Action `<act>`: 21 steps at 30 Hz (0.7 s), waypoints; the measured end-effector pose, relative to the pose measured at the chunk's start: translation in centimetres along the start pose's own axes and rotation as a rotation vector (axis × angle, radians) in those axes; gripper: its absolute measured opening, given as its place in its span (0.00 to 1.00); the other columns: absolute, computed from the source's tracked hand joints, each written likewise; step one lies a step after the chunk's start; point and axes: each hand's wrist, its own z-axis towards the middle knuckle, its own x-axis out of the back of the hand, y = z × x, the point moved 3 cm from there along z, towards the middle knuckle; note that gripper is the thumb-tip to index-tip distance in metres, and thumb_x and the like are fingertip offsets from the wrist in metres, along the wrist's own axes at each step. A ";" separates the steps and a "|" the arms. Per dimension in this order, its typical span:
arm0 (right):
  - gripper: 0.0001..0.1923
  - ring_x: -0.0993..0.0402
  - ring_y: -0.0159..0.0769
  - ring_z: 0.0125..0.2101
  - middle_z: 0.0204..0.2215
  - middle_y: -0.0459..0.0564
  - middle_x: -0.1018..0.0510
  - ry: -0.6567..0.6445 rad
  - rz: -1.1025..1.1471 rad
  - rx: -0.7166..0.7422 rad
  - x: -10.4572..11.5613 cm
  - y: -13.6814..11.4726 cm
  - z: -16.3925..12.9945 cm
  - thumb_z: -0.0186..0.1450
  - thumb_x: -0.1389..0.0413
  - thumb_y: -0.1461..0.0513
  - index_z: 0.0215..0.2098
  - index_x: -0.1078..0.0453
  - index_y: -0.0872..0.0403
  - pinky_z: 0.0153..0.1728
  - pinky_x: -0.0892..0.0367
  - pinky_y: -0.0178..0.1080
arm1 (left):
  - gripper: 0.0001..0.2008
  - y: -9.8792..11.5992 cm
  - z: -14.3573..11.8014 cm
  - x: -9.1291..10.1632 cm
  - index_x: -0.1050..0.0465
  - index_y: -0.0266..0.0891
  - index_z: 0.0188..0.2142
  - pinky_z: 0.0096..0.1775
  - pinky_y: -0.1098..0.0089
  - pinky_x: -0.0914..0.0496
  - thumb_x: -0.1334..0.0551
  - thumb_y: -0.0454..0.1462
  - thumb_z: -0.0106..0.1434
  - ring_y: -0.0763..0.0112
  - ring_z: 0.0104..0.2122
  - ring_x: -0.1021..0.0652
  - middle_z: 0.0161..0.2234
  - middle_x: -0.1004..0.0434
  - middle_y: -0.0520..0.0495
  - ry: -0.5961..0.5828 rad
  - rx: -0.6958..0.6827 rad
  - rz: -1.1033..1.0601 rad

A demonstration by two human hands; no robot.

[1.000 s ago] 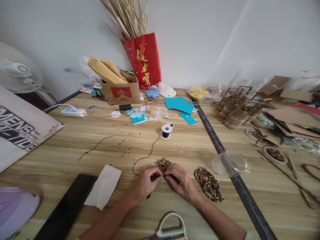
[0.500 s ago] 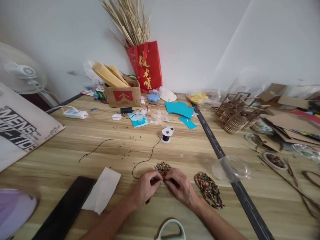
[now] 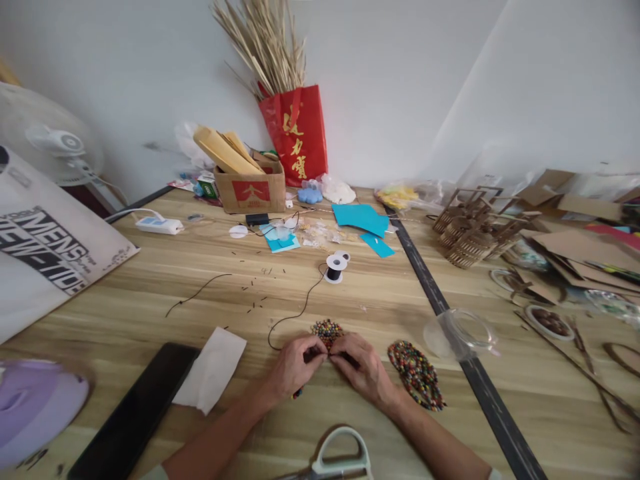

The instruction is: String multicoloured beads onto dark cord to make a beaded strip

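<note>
From the head view, a white sheet (image 3: 47, 257) at the left edge is showing black print reading "MENS" with a second line too cut off to read, and a red bag (image 3: 296, 137) against the wall is carrying gold characters and holding dry stalks. A cardboard box (image 3: 250, 190) beside it is bearing a red logo. Near the table's (image 3: 150, 293) front edge, the left hand (image 3: 293, 367) and right hand (image 3: 363, 370) are meeting fingertip to fingertip, both pinching closed on a beaded piece (image 3: 327, 331), a small round cluster of many-coloured beads. A black thread (image 3: 295, 312) is running from it to a spool (image 3: 336, 265). A second beaded mat (image 3: 416, 373) is lying just right of the right hand.
</note>
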 end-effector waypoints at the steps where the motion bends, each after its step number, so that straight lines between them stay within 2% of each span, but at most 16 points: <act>1: 0.05 0.28 0.37 0.34 0.32 0.51 0.23 0.001 0.001 0.002 0.0 0.0 0.0 0.68 0.47 0.63 0.37 0.29 0.53 0.37 0.32 0.38 | 0.05 0.1 0.0 0.0 0.27 0.37 0.27 0.33 0.73 0.34 0.41 0.31 0.56 0.70 0.29 0.26 0.27 0.25 0.49 0.000 -0.001 0.005; 8: 0.05 0.27 0.37 0.34 0.32 0.52 0.23 0.012 0.000 0.012 0.0 -0.1 0.1 0.68 0.47 0.63 0.37 0.29 0.53 0.36 0.31 0.38 | 0.05 0.6 0.0 0.2 0.27 0.37 0.27 0.34 0.73 0.34 0.41 0.30 0.56 0.70 0.29 0.26 0.27 0.25 0.48 -0.007 -0.014 0.019; 21: 0.06 0.27 0.36 0.33 0.31 0.51 0.23 -0.003 0.009 -0.004 -0.1 0.0 0.1 0.68 0.47 0.62 0.36 0.29 0.54 0.36 0.31 0.38 | 0.05 0.2 0.0 0.0 0.27 0.36 0.27 0.33 0.73 0.34 0.40 0.29 0.55 0.71 0.28 0.27 0.27 0.25 0.49 0.013 -0.015 0.026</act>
